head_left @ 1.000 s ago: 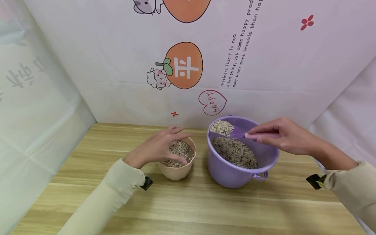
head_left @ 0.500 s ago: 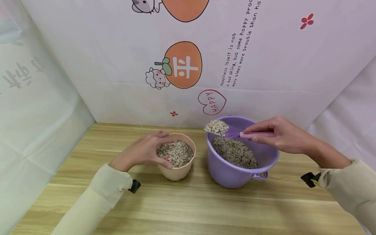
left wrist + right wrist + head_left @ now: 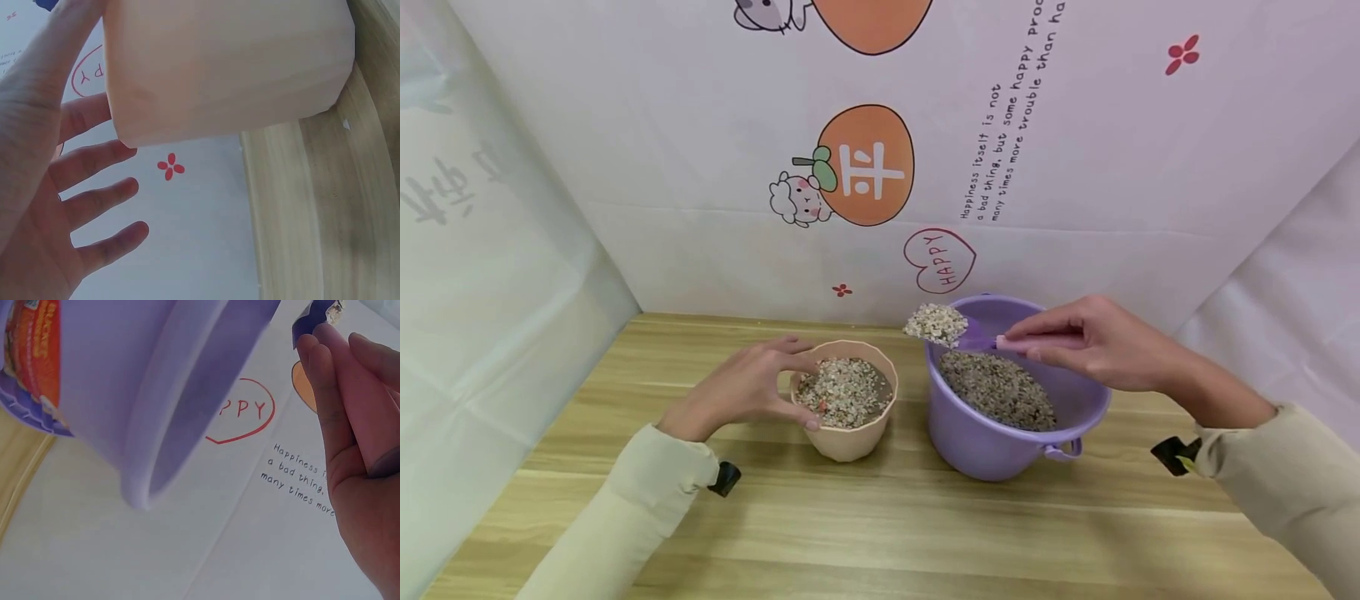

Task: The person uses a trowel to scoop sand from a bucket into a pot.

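My right hand (image 3: 1097,346) grips the pink handle of a small trowel (image 3: 1037,342). Its purple blade bears a heap of pale granular grit (image 3: 937,324) and juts past the left rim of a purple bucket (image 3: 981,454), which holds more, darker-looking grit. To the left stands a peach faceted pot (image 3: 850,444), partly filled with similar grit and a small reddish bit. At that pot's left rim is my left hand (image 3: 748,383), thumb toward the front and index finger toward the back. In the left wrist view its fingers (image 3: 103,200) are spread and extended beside the pot.
Both containers stand on a wood-grain table (image 3: 880,533). A white printed sheet (image 3: 1075,167) rises close behind them, with another pale sheet (image 3: 497,217) along the left. The bucket has a handle lug (image 3: 1063,451) at its right front.
My left hand has drawn back leftward from over the pot to its left rim. My right hand has carried the loaded trowel left, so the blade now extends beyond the bucket's rim.
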`<state>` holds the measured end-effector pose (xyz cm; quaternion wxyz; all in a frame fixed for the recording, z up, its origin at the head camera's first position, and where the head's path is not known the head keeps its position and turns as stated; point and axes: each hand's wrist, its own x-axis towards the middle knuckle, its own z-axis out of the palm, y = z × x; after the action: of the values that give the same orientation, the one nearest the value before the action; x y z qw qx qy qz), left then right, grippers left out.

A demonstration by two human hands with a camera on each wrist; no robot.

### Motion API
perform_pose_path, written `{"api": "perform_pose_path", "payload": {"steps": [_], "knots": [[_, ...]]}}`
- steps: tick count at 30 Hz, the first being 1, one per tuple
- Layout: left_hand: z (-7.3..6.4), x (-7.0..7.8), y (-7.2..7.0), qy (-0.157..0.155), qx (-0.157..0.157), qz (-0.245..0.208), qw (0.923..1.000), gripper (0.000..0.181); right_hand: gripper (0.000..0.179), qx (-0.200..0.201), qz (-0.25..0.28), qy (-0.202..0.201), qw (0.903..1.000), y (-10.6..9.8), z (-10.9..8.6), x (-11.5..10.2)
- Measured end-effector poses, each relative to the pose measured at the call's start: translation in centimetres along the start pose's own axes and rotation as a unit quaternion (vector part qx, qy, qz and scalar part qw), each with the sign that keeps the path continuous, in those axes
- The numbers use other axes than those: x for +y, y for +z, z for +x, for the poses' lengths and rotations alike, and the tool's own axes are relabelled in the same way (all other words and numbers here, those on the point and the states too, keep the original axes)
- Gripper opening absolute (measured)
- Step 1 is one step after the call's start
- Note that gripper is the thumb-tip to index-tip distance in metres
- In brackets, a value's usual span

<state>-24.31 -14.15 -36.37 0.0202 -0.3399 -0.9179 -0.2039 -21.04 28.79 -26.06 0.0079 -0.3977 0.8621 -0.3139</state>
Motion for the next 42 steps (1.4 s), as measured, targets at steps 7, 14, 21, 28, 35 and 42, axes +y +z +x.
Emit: {"api": "perform_pose_path", "payload": {"steps": [7,14,21,28,35,42], "knots": [[-0.3,-0.9,0.2,0.0,0.019,-0.004,0.9998,0.068,0.026,-0.005,-0.005,-0.002,1.0,0.4,1.0,-0.6],[-0.4,-1.1,0.2,0.008,0.028,0.002,0.9996,0.055,0.025,-0.019,-0.01,-0.013,0.9997,1.1,2.2,-1.1],[-0.4,-1.3,0.5,0.023,0.047,0.003,0.9986,0.048,0.022,-0.041,0.004,-0.024,0.9989,2.0,3.3,-1.6],[-0.4,-1.5,0.7,0.039,0.069,0.0,0.9968,0.047,0.022,-0.058,-0.018,-0.033,0.9976,2.6,4.7,-2.3],[-0.4,-1.5,0.7,0.044,0.075,-0.002,0.9962,0.046,0.024,-0.087,-0.036,-0.01,0.9955,3.2,5.9,-3.0],[-0.2,-1.3,0.6,0.035,0.062,-0.003,0.9974,0.047,0.019,-0.107,-0.048,-0.015,0.993,3.7,7.0,-3.5]]}}
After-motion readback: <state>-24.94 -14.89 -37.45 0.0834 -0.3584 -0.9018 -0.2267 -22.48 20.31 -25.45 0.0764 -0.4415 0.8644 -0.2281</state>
